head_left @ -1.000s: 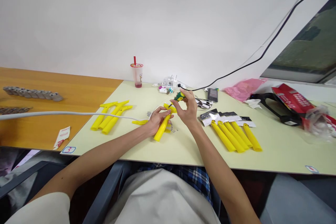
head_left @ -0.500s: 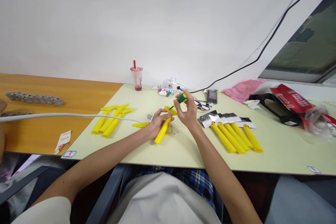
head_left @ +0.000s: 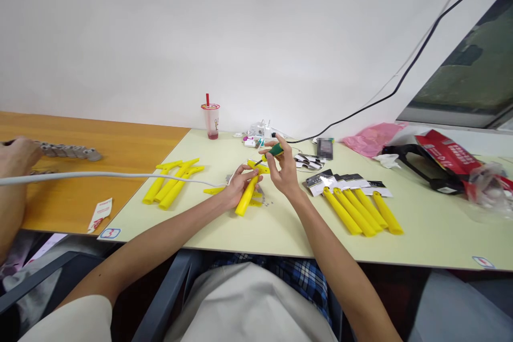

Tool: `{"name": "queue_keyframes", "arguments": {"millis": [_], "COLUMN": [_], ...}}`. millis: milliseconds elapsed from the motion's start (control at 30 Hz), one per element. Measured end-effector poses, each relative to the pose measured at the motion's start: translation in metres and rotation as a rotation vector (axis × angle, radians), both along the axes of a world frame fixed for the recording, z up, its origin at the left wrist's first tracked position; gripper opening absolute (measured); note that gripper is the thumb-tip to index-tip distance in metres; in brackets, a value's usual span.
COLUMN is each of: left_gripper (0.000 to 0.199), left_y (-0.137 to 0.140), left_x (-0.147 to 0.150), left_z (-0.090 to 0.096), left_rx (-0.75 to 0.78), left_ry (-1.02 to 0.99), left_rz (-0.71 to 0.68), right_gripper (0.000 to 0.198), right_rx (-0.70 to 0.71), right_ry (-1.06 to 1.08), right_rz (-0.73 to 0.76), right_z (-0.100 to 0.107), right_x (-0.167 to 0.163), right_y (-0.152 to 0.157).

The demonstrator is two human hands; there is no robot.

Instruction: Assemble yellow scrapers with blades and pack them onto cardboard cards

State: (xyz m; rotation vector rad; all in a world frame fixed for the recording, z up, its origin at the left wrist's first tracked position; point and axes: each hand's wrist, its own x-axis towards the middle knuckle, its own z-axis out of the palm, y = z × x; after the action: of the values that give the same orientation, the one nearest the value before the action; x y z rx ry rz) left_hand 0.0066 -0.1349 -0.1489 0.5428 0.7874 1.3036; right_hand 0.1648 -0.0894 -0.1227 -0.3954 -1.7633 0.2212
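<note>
My left hand (head_left: pixel 239 184) is closed around a yellow plastic tube handle (head_left: pixel 246 200) with a forked top, tilted above the table. My right hand (head_left: pixel 284 168) grips a green-and-yellow screwdriver (head_left: pixel 274 150), its shaft pointing down-left at the fork of the handle. Whether the tip sits in a screw is too small to tell. Small screws (head_left: pixel 267 203) lie scattered on the table just right of the handle. Behind my left hand rest loose flat yellow pieces (head_left: pixel 214 191), partly hidden. Several finished-looking forked yellow handles (head_left: pixel 176 187) lie to the left.
Plain yellow tubes (head_left: pixel 350 214) and black-and-white cards (head_left: pixel 348 180) lie at right. A drink cup (head_left: pixel 211 120) stands at the back. A white cable (head_left: pixel 120 175) crosses from the left. Another person's hand (head_left: pixel 20 157) is by grey parts (head_left: pixel 74 152) on the wooden table.
My right hand's fingers have spread more around the screwdriver, which now lies flatter. The yellow handle has shifted slightly. Another person's hand has come farther in from the left onto the grey parts.
</note>
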Motion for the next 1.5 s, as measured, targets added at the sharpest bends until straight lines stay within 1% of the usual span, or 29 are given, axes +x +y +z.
{"name": "queue_keyframes", "arguments": {"millis": [133,200,267,333,433,567,633,700,767,867,933,1033,1100,1167,1200,1267,1333,1400,1500], "left_gripper": [0.057,0.057,0.057,0.057,0.057,0.056,0.056,0.055,0.055,0.057,0.058,0.059,0.058,0.058,0.058,0.058,0.058,0.057,0.057], "left_y": [-0.0017,-0.0026,-0.0029,-0.0030,-0.0025,-0.0009,-0.0003,0.0000,-0.0002,-0.0003,0.0000,0.0006,0.0008,0.0008,0.0008,0.0006,0.0007,0.0011,0.0018], "left_x": [0.0003,0.0006,0.0005,0.0002,-0.0001,-0.0013,-0.0022,-0.0024,-0.0022,-0.0021,-0.0025,-0.0031,-0.0030,-0.0028,-0.0027,-0.0026,-0.0024,-0.0025,-0.0028], "left_z": [0.0032,0.0042,0.0048,0.0049,0.0046,0.0043,0.0045,0.0048,0.0050,0.0051,0.0048,0.0036,0.0028,0.0026,0.0027,0.0034,0.0042,0.0048,0.0047], "left_rx": [0.005,-0.007,-0.004,0.006,0.008,0.003,0.009,0.018,0.019,0.010,0.015,0.018,0.010,0.010,0.014,0.020,0.013,0.001,-0.009], "left_ry": [0.010,0.016,0.023,0.028,0.021,0.020,0.023,0.018,0.011,0.017,0.023,0.021,0.018,0.013,0.011,0.011,0.012,0.008,0.012], "left_rz": [-0.016,-0.019,-0.016,-0.012,-0.006,0.009,0.026,0.024,0.012,0.011,0.010,0.000,-0.005,-0.001,0.002,0.004,0.000,0.003,0.017], "right_gripper": [0.045,0.047,0.049,0.050,0.049,0.054,0.050,0.044,0.045,0.051,0.049,0.047,0.052,0.055,0.055,0.053,0.050,0.051,0.055], "right_rx": [0.052,0.022,-0.045,-0.086,-0.073,-0.098,-0.090,-0.032,0.014,-0.050,-0.073,-0.002,0.011,-0.038,-0.065,-0.079,-0.034,-0.006,-0.070], "right_ry": [0.047,0.050,0.055,0.067,0.067,0.045,0.050,0.058,0.052,0.055,0.062,0.080,0.076,0.076,0.080,0.100,0.105,0.080,0.041], "right_rz": [-0.054,-0.006,0.045,0.034,-0.011,0.083,0.059,-0.010,-0.025,0.038,0.015,-0.052,-0.012,0.036,0.036,-0.015,-0.060,-0.026,0.053], "right_z": [0.0017,0.0028,0.0034,0.0033,0.0027,0.0028,0.0031,0.0036,0.0043,0.0048,0.0044,0.0033,0.0027,0.0021,0.0019,0.0017,0.0018,0.0022,0.0021], "right_x": [-0.0006,-0.0005,-0.0005,-0.0002,0.0008,0.0013,0.0012,0.0011,0.0012,0.0013,0.0013,0.0014,0.0010,0.0002,-0.0003,-0.0008,-0.0007,-0.0005,-0.0004], "right_y": [-0.0018,-0.0021,-0.0021,-0.0019,-0.0013,-0.0006,-0.0006,-0.0010,-0.0017,-0.0024,-0.0021,-0.0009,-0.0005,-0.0008,-0.0011,-0.0015,-0.0018,-0.0019,-0.0024]}}
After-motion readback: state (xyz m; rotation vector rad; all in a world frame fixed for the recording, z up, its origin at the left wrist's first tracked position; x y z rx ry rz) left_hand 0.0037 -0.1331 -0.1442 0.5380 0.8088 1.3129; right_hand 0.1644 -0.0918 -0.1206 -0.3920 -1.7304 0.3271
